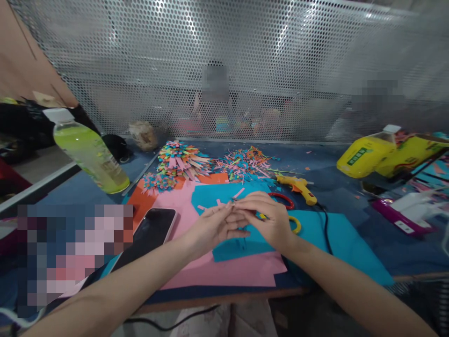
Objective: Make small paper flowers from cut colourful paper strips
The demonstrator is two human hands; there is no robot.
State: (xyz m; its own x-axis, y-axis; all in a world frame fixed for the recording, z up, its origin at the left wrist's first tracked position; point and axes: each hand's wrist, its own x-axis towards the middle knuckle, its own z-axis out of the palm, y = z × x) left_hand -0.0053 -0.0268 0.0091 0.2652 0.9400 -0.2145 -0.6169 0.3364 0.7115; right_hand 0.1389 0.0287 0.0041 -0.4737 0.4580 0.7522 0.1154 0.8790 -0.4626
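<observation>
My left hand (210, 227) and my right hand (264, 217) meet over the sheets of paper at the middle of the table, fingers pinched together around a small strip of pink paper (228, 204). Under them lie a blue sheet (242, 245) and a pink sheet (224, 271). A pair of scissors with a red handle (284, 199) and a yellow handle (296, 224) lies just beyond my right hand. A yellow glue gun (298, 186) rests behind the scissors, its black cord trailing toward the table's front edge.
A black phone (150, 234) lies left of my hands. A bottle of green liquid (87, 150) stands at the left. Piles of coloured paper strips (182, 161) sit at the back before a perforated metal screen (224, 61). Yellow packs (372, 152) lie at the right.
</observation>
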